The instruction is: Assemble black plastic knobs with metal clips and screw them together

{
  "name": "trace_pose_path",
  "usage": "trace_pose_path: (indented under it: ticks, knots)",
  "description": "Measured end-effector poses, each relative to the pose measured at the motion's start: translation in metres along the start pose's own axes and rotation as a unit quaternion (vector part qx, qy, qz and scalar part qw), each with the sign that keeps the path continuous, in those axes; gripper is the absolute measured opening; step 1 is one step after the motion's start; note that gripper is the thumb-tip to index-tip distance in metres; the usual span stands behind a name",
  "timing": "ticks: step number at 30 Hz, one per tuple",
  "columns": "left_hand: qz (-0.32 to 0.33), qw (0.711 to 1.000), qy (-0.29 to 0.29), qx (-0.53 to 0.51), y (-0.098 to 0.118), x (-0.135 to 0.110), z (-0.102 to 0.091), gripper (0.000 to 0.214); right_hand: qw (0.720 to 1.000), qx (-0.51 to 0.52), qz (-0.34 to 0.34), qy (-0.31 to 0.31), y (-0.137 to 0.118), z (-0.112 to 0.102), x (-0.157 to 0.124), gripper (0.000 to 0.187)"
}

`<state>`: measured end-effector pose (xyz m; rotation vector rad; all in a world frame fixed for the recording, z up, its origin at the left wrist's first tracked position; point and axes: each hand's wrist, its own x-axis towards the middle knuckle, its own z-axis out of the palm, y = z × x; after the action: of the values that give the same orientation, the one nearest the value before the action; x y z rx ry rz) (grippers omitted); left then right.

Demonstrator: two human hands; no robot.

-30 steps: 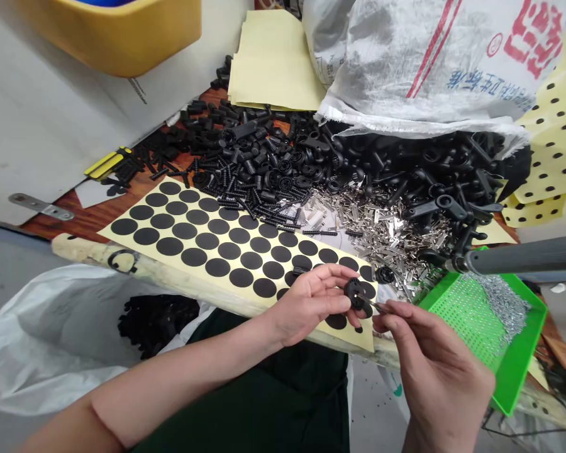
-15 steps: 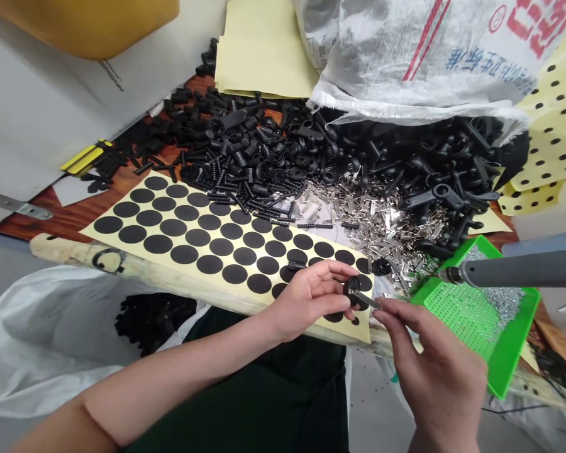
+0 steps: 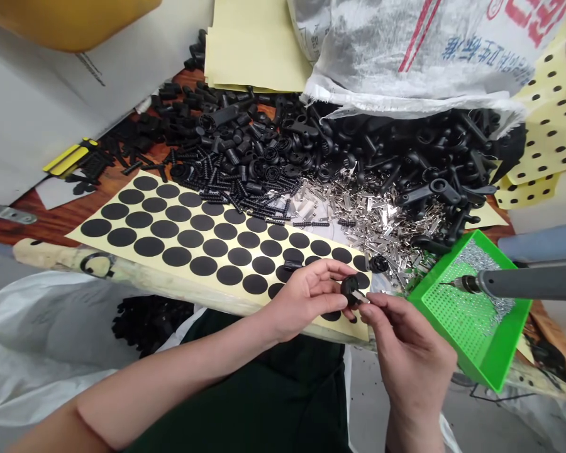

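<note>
My left hand point(image 3: 318, 292) pinches a small round black plastic part point(image 3: 349, 289) over the right end of a pale yellow sheet point(image 3: 94, 242) with black round stickers. From the right, my right hand point(image 3: 408, 340) grips a small flat metal piece point(image 3: 360, 296) between thumb and fingertips. Its far end meets the face of the black part; how deep it sits is hidden. Close to my left hand lies a short black cylinder point(image 3: 292, 265) on the sheet, and another round black part point(image 3: 378, 263) is at the sheet's right edge.
A pile of metal pieces point(image 3: 396, 220) and heaps of black plastic parts point(image 3: 245, 141) cover the table behind. At right, an electric screwdriver point(image 3: 523, 280) hangs over a green basket point(image 3: 497, 371) of small screws. A white woven sack point(image 3: 372, 56) stands at the back.
My right hand has moved slightly left with the metal piece, closer to the black part. The screwdriver's tip now shows over the basket. The whole view has shifted a little.
</note>
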<state>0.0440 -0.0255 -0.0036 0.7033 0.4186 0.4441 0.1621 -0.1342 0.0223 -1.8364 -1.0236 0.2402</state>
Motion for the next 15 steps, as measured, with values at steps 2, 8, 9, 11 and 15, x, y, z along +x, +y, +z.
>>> trace_pose_path:
  ticks: [2,8,9,11,15]
  knots:
    - [-0.001,1.000,0.006,0.006,-0.0002,0.0004,0.0000,0.032,0.999,0.027,0.038,-0.010,-0.0001,-0.0006,-0.0002,0.012]
    - [-0.004,1.000,0.002,0.016,0.0005,0.0013,0.0013,0.031,0.998,0.040,0.054,-0.007,-0.0021,-0.0026,0.0027,0.015]
    - [-0.004,1.000,0.002,0.012,0.0008,0.0014,0.0017,0.031,0.997,0.044,0.057,-0.009,-0.0026,-0.0025,0.0030,0.016]
    - [-0.004,1.000,0.005,0.007,0.0015,0.0013,0.0025,0.030,0.996,0.053,0.072,-0.009,-0.0034,-0.0020,0.0031,0.017]
    - [-0.007,1.000,0.006,0.008,0.0023,0.0011,0.0037,0.030,0.996,0.045,0.081,-0.013,-0.0030,-0.0010,0.0030,0.017]
